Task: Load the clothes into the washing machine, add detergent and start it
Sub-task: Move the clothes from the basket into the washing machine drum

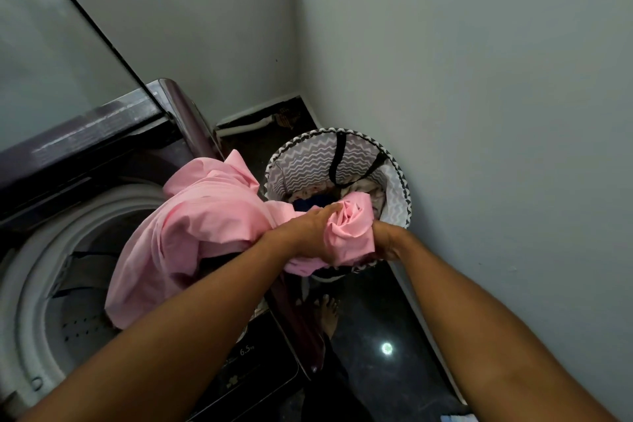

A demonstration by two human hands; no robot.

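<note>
At frame centre, the left hand (305,226) and right hand (385,238) are both gripping a pink garment (205,226), fingers curled, between the laundry basket (399,181) and the open washing machine (37,271) at lower left.

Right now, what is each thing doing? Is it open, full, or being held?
Washing machine lid: up, open.
Washing machine drum: open, some dark clothes inside.
Pink cloth: held, draped over the machine's edge.
Laundry basket: upright, clothes still inside.
Left hand: grips the pink cloth.
Right hand: grips the pink cloth.
</note>
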